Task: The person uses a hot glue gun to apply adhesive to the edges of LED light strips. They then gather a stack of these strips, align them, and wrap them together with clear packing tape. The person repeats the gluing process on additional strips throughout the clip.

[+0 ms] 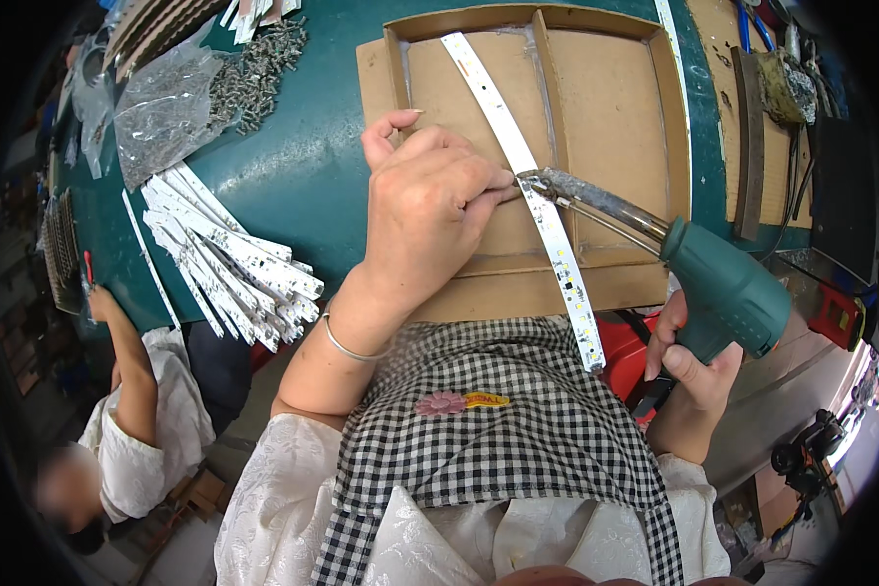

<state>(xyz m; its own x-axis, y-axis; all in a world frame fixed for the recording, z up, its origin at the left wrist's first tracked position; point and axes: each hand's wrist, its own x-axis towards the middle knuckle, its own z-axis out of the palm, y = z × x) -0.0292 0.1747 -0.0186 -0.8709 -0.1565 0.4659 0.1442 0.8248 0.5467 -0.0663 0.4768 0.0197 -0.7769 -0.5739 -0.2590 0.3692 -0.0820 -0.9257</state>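
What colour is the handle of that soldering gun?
Dark green, a pistol-shaped plastic soldering gun handle in the right hand; head view.

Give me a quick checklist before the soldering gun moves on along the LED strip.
1. Left hand pressing on the white LED strip: ok.
2. Right hand has a full grip on the green soldering gun: ok.
3. Gun tip at the strip beside the left fingertips: ok, but very close to them.
4. Strip lying inside the cardboard tray: not ok, its near end overhangs toward the checked apron.
5. Joint quality: cannot tell, too small.
6. Pile of spare strips away from the tip: ok.
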